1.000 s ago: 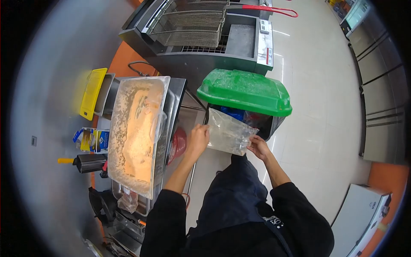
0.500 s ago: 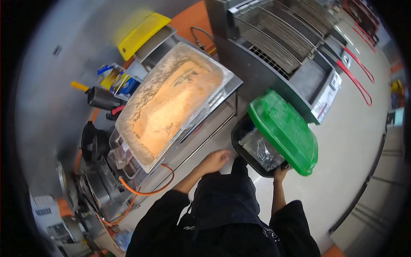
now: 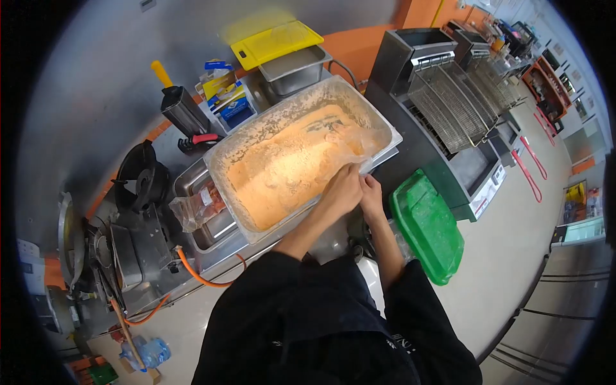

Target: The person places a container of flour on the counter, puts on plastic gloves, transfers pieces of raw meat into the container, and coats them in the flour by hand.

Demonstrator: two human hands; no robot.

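Note:
A deep metal pan (image 3: pixel 240 138) of orange-tinted breading flour (image 3: pixel 282 173) stands on the counter. Both my hands are together at its near right edge. A clear plastic bag (image 3: pixel 359 142) spreads from my fingers over the pan's right end. My left hand (image 3: pixel 343 191) is closed, pinching the bag. Close beside it, my right hand (image 3: pixel 371 200) is also closed on the bag's edge; its fingertips are partly hidden. To the right of my right forearm, a green lid (image 3: pixel 427 228) leans over the bin, most of which is covered.
Fryers with wire baskets (image 3: pixel 449 102) stand at the right, with red handles (image 3: pixel 527 176) sticking out. Left of the pan, a steel tray (image 3: pixel 221 232) holds a packet of meat (image 3: pixel 204 204). A yellow cutting board (image 3: pixel 276 43) lies behind. An orange hose (image 3: pixel 192 274) hangs at the counter's front.
My right hand has left the bin's rim and come up to the pan. My left hand has risen there too. Both now grip a clear bag. The view has turned and shifted.

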